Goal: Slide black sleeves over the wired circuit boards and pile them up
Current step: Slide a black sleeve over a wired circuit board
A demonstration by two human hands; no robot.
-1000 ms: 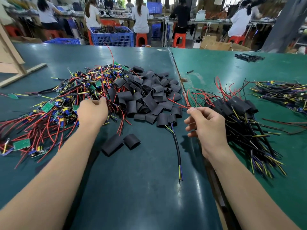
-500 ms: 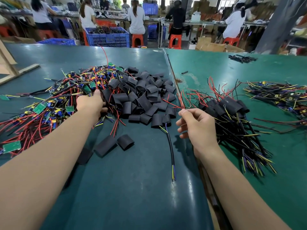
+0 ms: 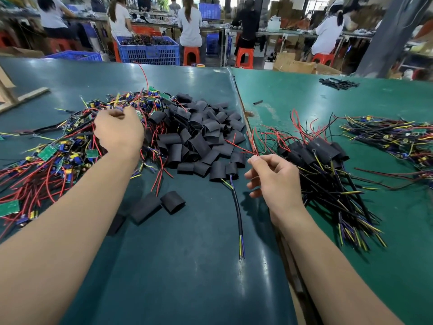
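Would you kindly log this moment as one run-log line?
left hand: reaching into bare boards | right hand: pinching red wire | sleeves: untouched

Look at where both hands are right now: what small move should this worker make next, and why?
Probably lift one wired board out of the board pile. The left hand is already over that tangle, fingers curled into the wires, though what it grips is hidden. The right hand pinches thin red wires beside the sleeved pile, and loose black sleeves lie between the hands.
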